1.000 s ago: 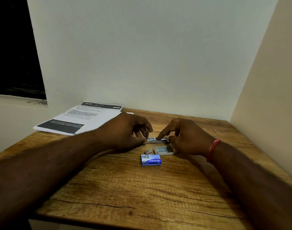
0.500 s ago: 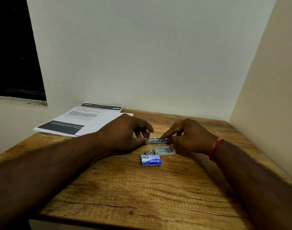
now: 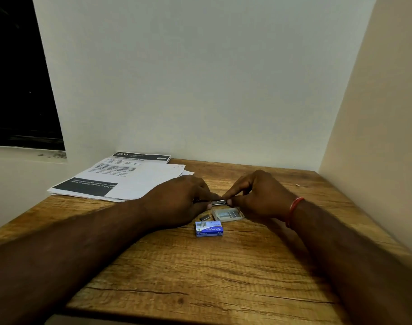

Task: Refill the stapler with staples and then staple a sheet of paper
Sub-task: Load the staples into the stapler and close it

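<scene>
A small metal stapler (image 3: 218, 202) lies on the wooden table (image 3: 200, 266) between my two hands. My left hand (image 3: 179, 200) grips its left end, with fingers curled over it. My right hand (image 3: 256, 195) pinches its right end between thumb and forefinger. Most of the stapler is hidden by the fingers. Just in front sits an open white tray of staples (image 3: 228, 214), a loose strip of staples (image 3: 205, 217) and the blue staple box sleeve (image 3: 209, 228). Printed sheets of paper (image 3: 120, 177) lie at the back left.
A white wall stands behind the table and a beige wall on the right. A dark window opening is at the far left. The table's front edge is near the bottom of the view.
My hands have closed in on the stapler. The upright part seen earlier by my left fingers is now down and hidden, and my right fingertips moved left onto the stapler's end.
</scene>
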The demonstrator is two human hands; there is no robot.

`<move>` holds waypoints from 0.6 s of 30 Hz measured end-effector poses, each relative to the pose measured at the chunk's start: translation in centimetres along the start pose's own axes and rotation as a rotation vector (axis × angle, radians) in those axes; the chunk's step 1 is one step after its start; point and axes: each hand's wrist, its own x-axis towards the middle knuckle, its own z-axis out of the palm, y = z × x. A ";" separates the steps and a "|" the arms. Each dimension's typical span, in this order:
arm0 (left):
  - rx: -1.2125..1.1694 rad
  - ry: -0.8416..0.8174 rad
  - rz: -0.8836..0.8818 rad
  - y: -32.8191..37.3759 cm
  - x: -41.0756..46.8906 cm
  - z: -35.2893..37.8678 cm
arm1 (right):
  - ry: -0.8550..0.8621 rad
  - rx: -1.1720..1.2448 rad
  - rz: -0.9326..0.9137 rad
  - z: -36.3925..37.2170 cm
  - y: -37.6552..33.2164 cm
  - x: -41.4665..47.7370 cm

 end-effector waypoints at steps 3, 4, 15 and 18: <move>0.010 -0.018 0.021 -0.2 0.0 0.0 | 0.003 -0.021 -0.009 0.0 -0.1 0.0; 0.007 -0.020 0.032 -0.2 -0.1 0.0 | 0.004 -0.027 -0.008 0.0 -0.1 -0.1; -0.174 -0.059 -0.088 -1.8 -0.5 -2.1 | -0.030 -0.089 -0.224 0.4 -3.7 -1.6; -0.208 -0.064 -0.089 -2.1 -0.4 -2.4 | -0.094 -0.091 -0.312 1.0 -4.4 -1.9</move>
